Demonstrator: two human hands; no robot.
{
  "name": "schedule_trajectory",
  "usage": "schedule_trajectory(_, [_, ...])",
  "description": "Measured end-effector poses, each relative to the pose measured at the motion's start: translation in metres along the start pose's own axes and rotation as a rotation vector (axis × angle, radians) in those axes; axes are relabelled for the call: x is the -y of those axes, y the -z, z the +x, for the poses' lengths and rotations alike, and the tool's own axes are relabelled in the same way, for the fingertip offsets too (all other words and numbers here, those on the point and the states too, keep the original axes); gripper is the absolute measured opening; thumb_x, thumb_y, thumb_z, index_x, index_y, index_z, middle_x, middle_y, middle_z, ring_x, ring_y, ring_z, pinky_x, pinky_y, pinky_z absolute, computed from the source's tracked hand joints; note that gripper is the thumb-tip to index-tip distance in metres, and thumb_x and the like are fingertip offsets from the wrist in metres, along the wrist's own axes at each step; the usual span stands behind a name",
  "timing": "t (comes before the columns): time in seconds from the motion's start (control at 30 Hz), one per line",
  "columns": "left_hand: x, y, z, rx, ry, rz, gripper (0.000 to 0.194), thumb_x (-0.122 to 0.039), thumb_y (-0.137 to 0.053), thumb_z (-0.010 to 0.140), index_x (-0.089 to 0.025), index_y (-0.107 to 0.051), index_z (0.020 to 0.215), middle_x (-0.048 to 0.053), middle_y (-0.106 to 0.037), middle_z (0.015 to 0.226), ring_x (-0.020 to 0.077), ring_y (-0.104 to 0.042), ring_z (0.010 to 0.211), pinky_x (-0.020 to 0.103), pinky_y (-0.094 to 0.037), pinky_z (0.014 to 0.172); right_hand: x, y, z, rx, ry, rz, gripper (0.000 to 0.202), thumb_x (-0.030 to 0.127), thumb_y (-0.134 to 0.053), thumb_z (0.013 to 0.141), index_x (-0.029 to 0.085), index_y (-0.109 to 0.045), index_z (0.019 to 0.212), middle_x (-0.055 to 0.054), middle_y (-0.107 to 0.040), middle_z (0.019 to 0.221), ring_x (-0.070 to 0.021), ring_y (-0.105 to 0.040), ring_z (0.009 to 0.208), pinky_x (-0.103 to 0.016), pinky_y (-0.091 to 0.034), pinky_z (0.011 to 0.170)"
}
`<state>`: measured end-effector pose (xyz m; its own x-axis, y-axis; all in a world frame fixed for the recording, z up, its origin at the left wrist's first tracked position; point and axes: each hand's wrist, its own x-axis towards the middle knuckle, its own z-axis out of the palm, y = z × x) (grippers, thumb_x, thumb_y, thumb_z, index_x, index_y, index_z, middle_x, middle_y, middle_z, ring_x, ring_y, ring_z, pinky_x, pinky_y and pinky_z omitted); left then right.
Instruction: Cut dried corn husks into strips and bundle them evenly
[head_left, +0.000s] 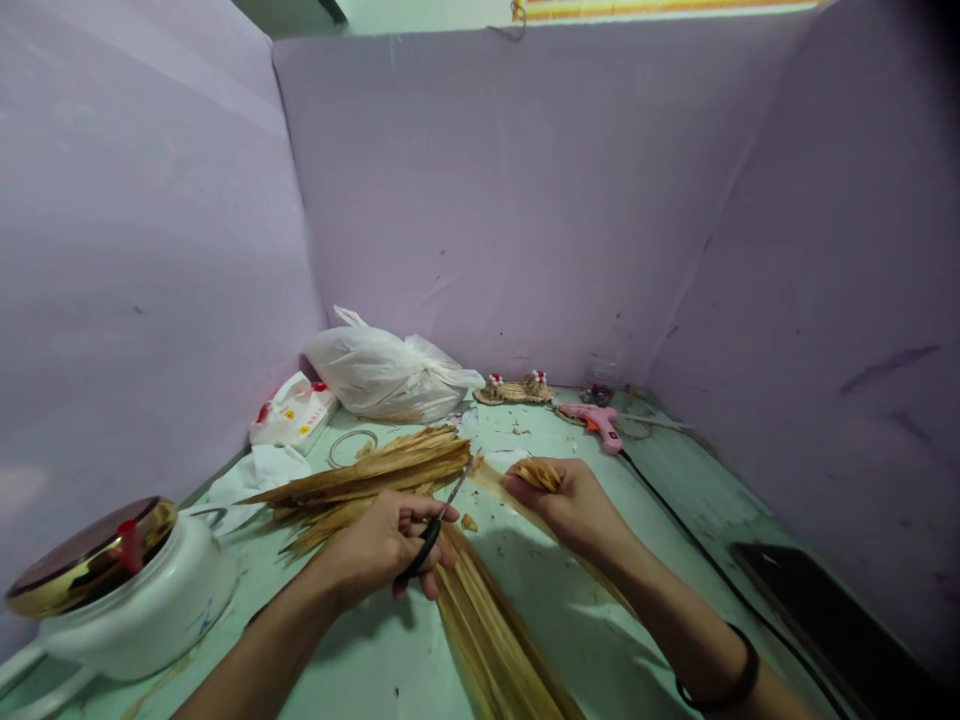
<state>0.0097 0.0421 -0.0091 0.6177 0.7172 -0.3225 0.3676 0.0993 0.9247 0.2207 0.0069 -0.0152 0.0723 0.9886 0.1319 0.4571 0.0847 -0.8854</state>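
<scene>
My left hand (386,545) is closed round black-handled scissors (427,548); their blades point up and away, towards the right. In my right hand (574,505) is a bunched, folded piece of dried husk (540,474), pinched between thumb and fingers. A pale strip of husk (491,480) runs beneath that hand and along under the forearm. Beyond my left hand lies a pile of dry brown husks (397,462). A long ribbed husk (499,640) stretches from beside the scissors to the near edge of the view.
A white pot (142,610) with a gold-rimmed lid stands at the near left. Behind are a tissue pack (296,412), a white plastic bag (386,375) and a small woven piece (514,391). A pink glue gun (600,425) trails its cord past a black phone-like slab (825,620).
</scene>
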Motion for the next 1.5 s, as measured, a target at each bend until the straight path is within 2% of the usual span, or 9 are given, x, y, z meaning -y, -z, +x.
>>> schedule_trajectory(0.07, [0.006, 0.000, 0.003, 0.020, -0.079, 0.051, 0.041, -0.020, -0.055, 0.058, -0.012, -0.055, 0.098, 0.001, -0.060, 0.073, 0.0103, -0.054, 0.053, 0.019, -0.031, 0.043, 0.000, 0.000, 0.000, 0.019, -0.006, 0.009, 0.033, 0.039, -0.053, 0.074, 0.018, -0.037, 0.054, 0.004, -0.029, 0.055, -0.0077, -0.025, 0.051, -0.022, -0.021, 0.047])
schedule_trajectory(0.17, [0.013, 0.000, 0.008, -0.068, -0.190, 0.167, 0.022, -0.018, -0.056, 0.059, -0.013, -0.057, 0.081, -0.006, -0.044, 0.058, 0.0067, -0.040, 0.051, 0.019, -0.027, 0.047, 0.001, -0.001, -0.001, 0.057, 0.000, 0.010, 0.034, 0.041, -0.053, 0.074, 0.018, -0.038, 0.054, 0.004, -0.028, 0.055, -0.0079, -0.025, 0.053, -0.022, -0.022, 0.048])
schedule_trajectory(0.27, [0.017, 0.000, 0.010, -0.100, -0.168, 0.171, 0.019, -0.020, -0.057, 0.059, -0.014, -0.053, 0.076, -0.007, -0.038, 0.055, 0.0067, -0.033, 0.051, 0.020, -0.026, 0.047, 0.003, -0.002, -0.002, 0.070, -0.005, 0.036, 0.035, 0.043, -0.053, 0.073, 0.017, -0.039, 0.054, 0.005, -0.028, 0.054, -0.0079, -0.024, 0.052, -0.022, -0.021, 0.047])
schedule_trajectory(0.53, [0.006, -0.004, 0.004, -0.018, -0.095, -0.024, 0.033, -0.025, -0.059, 0.057, -0.016, -0.048, 0.087, -0.002, -0.056, 0.067, 0.0082, -0.044, 0.050, 0.022, -0.032, 0.049, 0.004, -0.001, -0.001, 0.040, -0.017, 0.070, 0.036, 0.043, -0.054, 0.072, 0.018, -0.036, 0.054, 0.005, -0.028, 0.054, -0.0073, -0.024, 0.050, -0.022, -0.020, 0.045])
schedule_trajectory(0.63, [0.006, -0.007, 0.004, -0.100, -0.087, 0.127, 0.025, -0.030, -0.060, 0.060, -0.017, -0.049, 0.078, -0.006, -0.047, 0.056, 0.0077, -0.038, 0.046, 0.021, -0.029, 0.045, 0.004, 0.000, -0.002, 0.038, -0.025, 0.069, 0.035, 0.043, -0.054, 0.072, 0.018, -0.038, 0.054, 0.004, -0.029, 0.054, -0.0075, -0.025, 0.050, -0.022, -0.021, 0.045])
schedule_trajectory(0.77, [0.008, -0.004, 0.002, -0.224, -0.241, 0.412, 0.027, -0.039, -0.059, 0.065, -0.017, -0.056, 0.080, -0.004, -0.048, 0.062, 0.0101, -0.041, 0.055, 0.022, -0.030, 0.050, 0.006, 0.001, -0.002, 0.015, -0.009, 0.055, 0.037, 0.043, -0.055, 0.071, 0.018, -0.035, 0.053, 0.004, -0.028, 0.053, -0.0073, -0.024, 0.050, -0.022, -0.020, 0.044])
schedule_trajectory(0.93, [0.010, -0.006, 0.000, -0.294, -0.256, 0.534, 0.020, -0.028, -0.057, 0.065, -0.017, -0.060, 0.082, -0.002, -0.054, 0.065, 0.0122, -0.046, 0.059, 0.023, -0.034, 0.055, 0.009, 0.003, -0.005, -0.001, -0.009, -0.004, 0.037, 0.043, -0.054, 0.072, 0.019, -0.035, 0.052, 0.004, -0.028, 0.052, -0.0076, -0.025, 0.048, -0.022, -0.020, 0.044])
schedule_trajectory(1.23, [0.006, 0.006, -0.001, -0.098, -0.143, -0.024, 0.042, -0.031, -0.061, 0.058, -0.012, -0.056, 0.096, 0.004, -0.065, 0.072, 0.0117, -0.052, 0.052, 0.024, -0.037, 0.049, 0.004, 0.003, -0.005, 0.050, 0.004, -0.052, 0.032, 0.041, -0.053, 0.074, 0.018, -0.042, 0.056, 0.004, -0.032, 0.054, -0.0081, -0.028, 0.051, -0.022, -0.022, 0.047])
schedule_trajectory(1.5, [0.006, 0.025, -0.009, 0.245, -0.158, -0.243, 0.032, -0.027, -0.054, 0.065, -0.010, -0.060, 0.091, 0.013, -0.071, 0.072, 0.0114, -0.055, 0.043, 0.022, -0.017, 0.038, 0.010, 0.015, -0.001, -0.050, -0.151, 0.204, 0.031, 0.042, -0.060, 0.067, 0.019, -0.040, 0.058, 0.006, -0.033, 0.051, -0.0067, -0.025, 0.046, -0.023, -0.019, 0.044])
